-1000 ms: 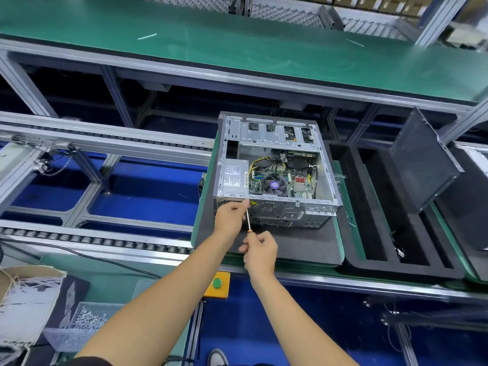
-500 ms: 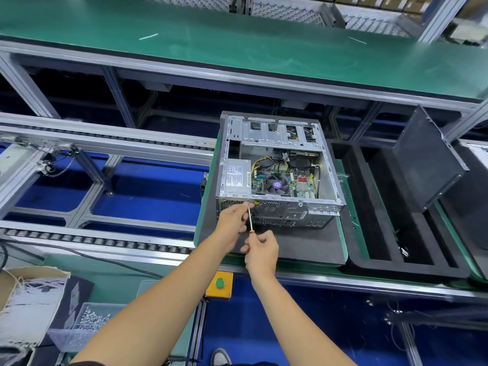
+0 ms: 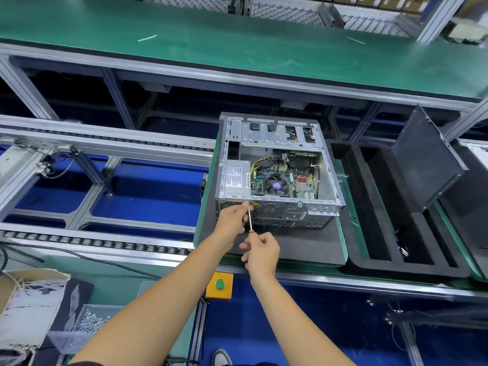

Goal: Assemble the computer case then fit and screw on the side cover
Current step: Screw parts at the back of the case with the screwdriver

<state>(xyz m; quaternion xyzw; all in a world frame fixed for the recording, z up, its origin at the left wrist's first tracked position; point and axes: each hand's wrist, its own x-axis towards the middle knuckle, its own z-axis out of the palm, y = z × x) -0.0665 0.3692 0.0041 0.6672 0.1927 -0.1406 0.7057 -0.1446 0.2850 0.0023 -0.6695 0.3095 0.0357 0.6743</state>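
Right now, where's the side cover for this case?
In the head view the side cover is off the computer case, leaning tilted in the black foam tray to the case's right.

Open computer case lying on its side on a dark foam mat.
Grey metal, cover off, showing power supply, fan and green board. Dark side cover leans tilted, well right of it.

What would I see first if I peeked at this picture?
First, the open computer case in the middle, lying on a dark mat, its fan and green board showing. At its near edge, the right hand holds a screwdriver while the left hand steadies its shaft. A dark side cover leans at the right.
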